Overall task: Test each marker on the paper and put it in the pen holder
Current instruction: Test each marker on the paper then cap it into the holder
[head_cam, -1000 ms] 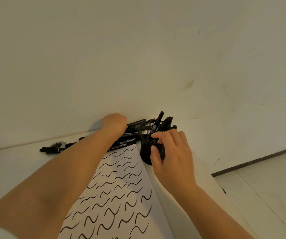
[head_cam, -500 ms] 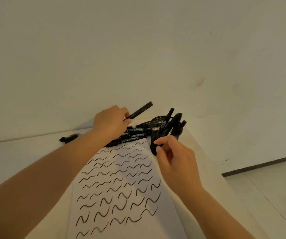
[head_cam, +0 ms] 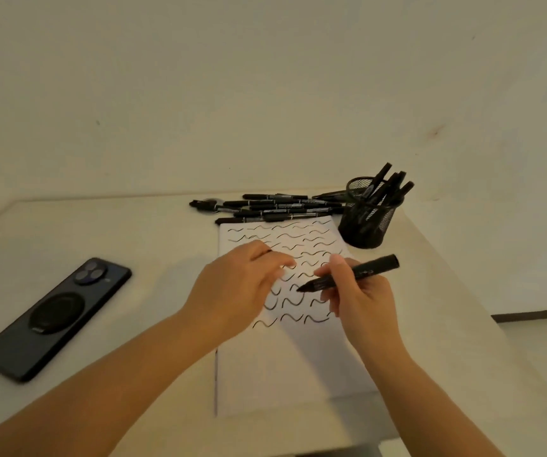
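We see our left hand (head_cam: 237,288) covering wavy strokes on the white paper sheet (head_cam: 285,367); its fingertips blur.

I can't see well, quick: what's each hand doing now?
Left hand: open, fingers relaxed over the paper, holding nothing.
Right hand: closed around a black marker.

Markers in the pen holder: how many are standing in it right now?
4 black markers show above the rim of the black mesh pen holder, leaning right: tips near and. Shorter ones may be hidden inside.
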The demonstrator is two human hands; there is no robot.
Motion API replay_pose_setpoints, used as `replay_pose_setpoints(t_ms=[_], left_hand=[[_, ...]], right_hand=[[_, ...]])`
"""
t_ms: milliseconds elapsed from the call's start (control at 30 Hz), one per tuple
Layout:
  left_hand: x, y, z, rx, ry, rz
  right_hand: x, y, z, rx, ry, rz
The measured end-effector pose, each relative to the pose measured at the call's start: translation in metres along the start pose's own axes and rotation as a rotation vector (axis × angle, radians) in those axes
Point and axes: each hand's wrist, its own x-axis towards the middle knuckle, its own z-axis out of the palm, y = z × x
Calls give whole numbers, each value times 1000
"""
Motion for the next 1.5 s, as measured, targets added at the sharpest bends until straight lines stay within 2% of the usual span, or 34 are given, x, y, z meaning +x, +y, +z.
replay_pose_setpoints(t_ms=[100, 200, 333, 400, 567, 800, 933, 1100, 1233, 1500], left_hand=[[-24, -24, -2, -107, 45, -90], [-44, -44, 1, -241, 21, -174], [-57, -61, 2, -634, -5, -345], [-58, -64, 2, -726, 16, -401], [-56, -63, 8, -640, 1, -394], [-58, -61, 11, -637, -23, -355], [-58, -56, 12, -579, -26, -328], [-58, -53, 11, -523, -39, -302], [-58, -54, 11, -510, -46, -291], [-58, -51, 12, -481, -60, -257]], right_hand=[[-15, 2, 4, -35, -101, 67], [-34, 7, 26, -94, -245, 70], [-42, 12, 50, -203, -229, 21], [-41, 14, 52, -242, -224, -4], [-43, 17, 53, -334, -332, -56], [-38, 24, 38, -436, -55, -132], [-30, 15, 29, -181, 30, -72], [-13, 5, 40, 91, -105, 40], [-9, 11, 46, 319, -149, 104], [-11, 15, 45, 310, -230, 97]])
